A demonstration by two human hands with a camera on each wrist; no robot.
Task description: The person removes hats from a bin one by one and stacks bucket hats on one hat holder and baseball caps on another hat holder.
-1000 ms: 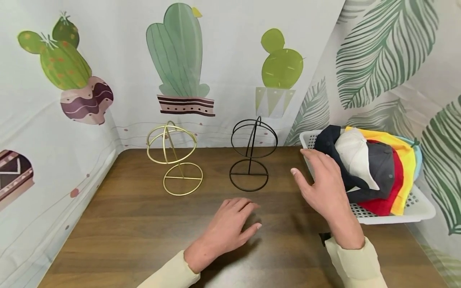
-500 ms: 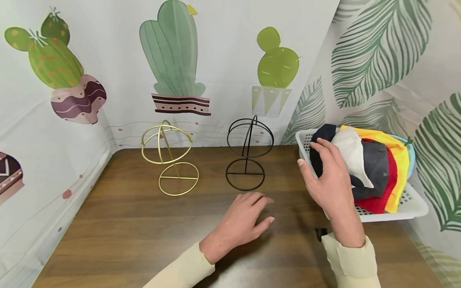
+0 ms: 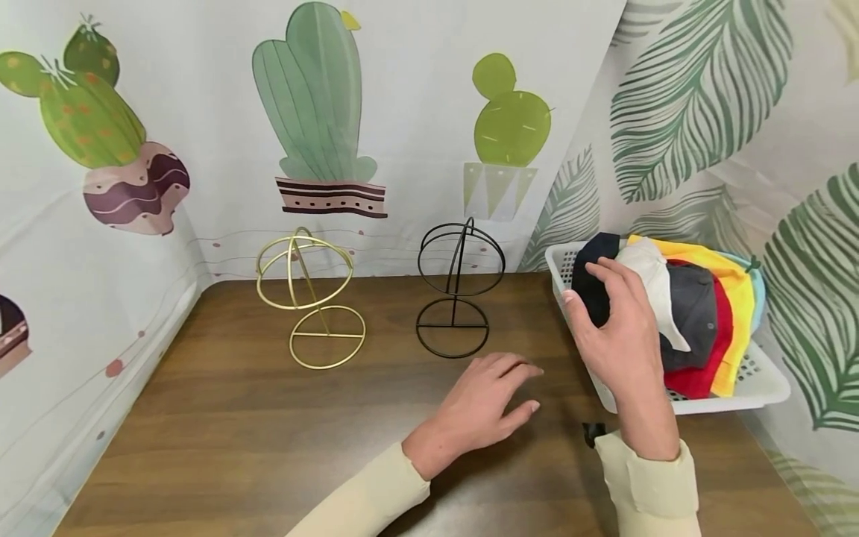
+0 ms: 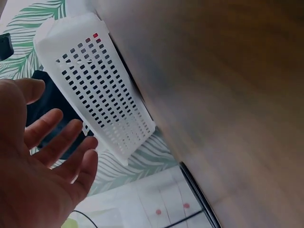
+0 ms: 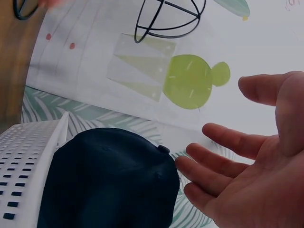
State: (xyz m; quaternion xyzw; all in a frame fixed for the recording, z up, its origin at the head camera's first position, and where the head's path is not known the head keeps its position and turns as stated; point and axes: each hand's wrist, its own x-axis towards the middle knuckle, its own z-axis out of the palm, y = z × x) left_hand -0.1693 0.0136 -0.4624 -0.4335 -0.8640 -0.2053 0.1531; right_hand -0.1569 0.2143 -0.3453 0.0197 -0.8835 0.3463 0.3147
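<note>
My right hand [image 3: 624,328] hovers over the near-left side of a white plastic basket [image 3: 731,404], fingers relaxed and apart, holding nothing. Closest to it is a navy cap [image 5: 109,175], the leftmost of the caps piled in the basket. Beside that cap lie a white cap [image 3: 647,268], a dark grey cap [image 3: 691,321], a red cap [image 3: 721,335], a yellow cap [image 3: 738,298] and a light blue one [image 3: 758,291]. Over the wooden table, left of the basket, my left hand [image 3: 473,410] is held with loosely bent, empty fingers; its palm shows in the left wrist view.
A gold wire stand [image 3: 326,335] and a black wire stand [image 3: 452,325] stand upright toward the back of the table [image 3: 268,440]. Printed cloth with cacti and leaves [image 3: 429,112] hangs behind and at the sides. A small black object [image 3: 593,434] shows by the right cuff.
The left hand has moved right, toward the basket. My right hand has shifted slightly right, over the navy cap's edge. The head view has turned a little to the right.
</note>
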